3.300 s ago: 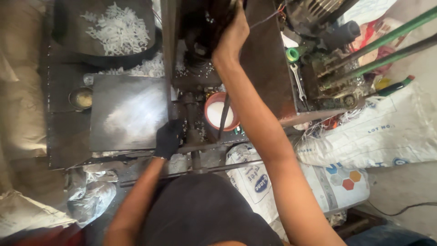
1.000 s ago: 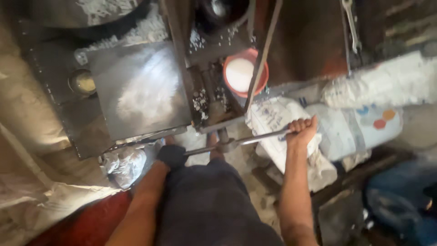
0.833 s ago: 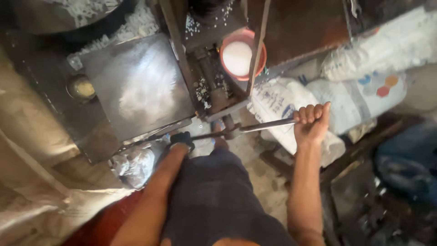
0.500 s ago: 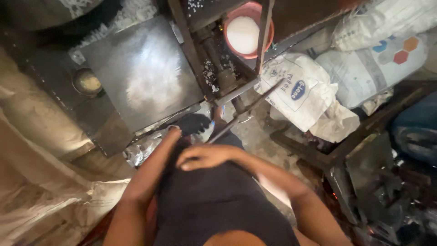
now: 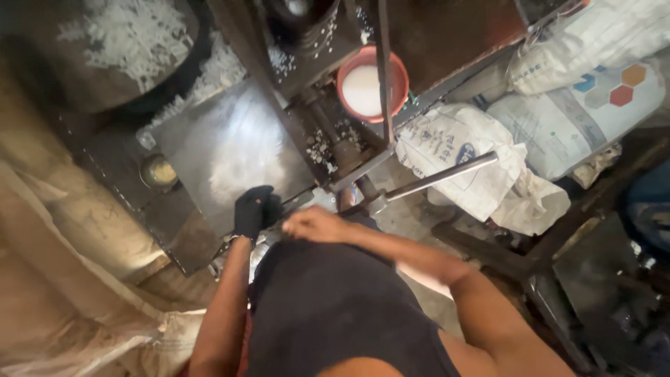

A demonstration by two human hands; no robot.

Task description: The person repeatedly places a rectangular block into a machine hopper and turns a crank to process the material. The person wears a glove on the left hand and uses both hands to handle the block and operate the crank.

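My left hand, in a black glove, rests on the near edge of a flat steel plate on a dark metal machine. Whether its fingers grip the edge is unclear. My bare right hand is curled into a fist right beside the glove, in front of my dark shirt, and I see nothing in it. A steel lever bar sticks out to the right from a hub just beyond my right hand, untouched. A red bucket of white material stands under the machine frame.
A dark tub holding white shreds sits at the upper left, with a small round tin left of the plate. Printed white sacks are piled at the right. Dark frames and clutter fill the lower right.
My right hand has let go of the lever bar and swung left to sit beside the gloved hand. The gloved hand stays at the plate's edge.
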